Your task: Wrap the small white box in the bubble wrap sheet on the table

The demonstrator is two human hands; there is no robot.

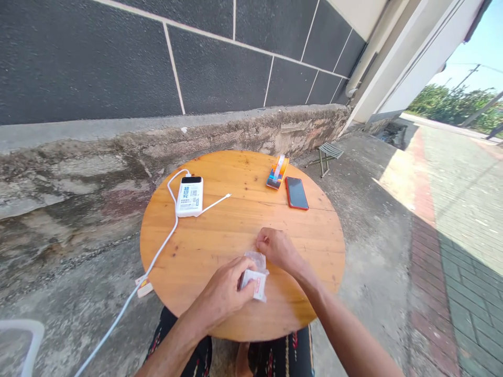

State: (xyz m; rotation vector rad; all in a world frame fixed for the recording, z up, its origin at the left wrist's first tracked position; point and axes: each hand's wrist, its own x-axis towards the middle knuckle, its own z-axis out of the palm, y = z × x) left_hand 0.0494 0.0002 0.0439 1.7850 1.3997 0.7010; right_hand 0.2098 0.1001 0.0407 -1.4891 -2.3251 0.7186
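My left hand pinches a small white packet in clear plastic wrap, low over the near part of a round wooden table. My right hand is closed on the upper edge of the same wrapper, just above the left. A white power bank lies at the table's far left with a white cable running off the left edge. A red phone lies face up at the far right, beside an orange and blue box.
A dark tiled wall and a rough concrete ledge run behind the table. A small green folding stool stands beyond it. Brick paving stretches to the right. A white curved object sits at the lower left.
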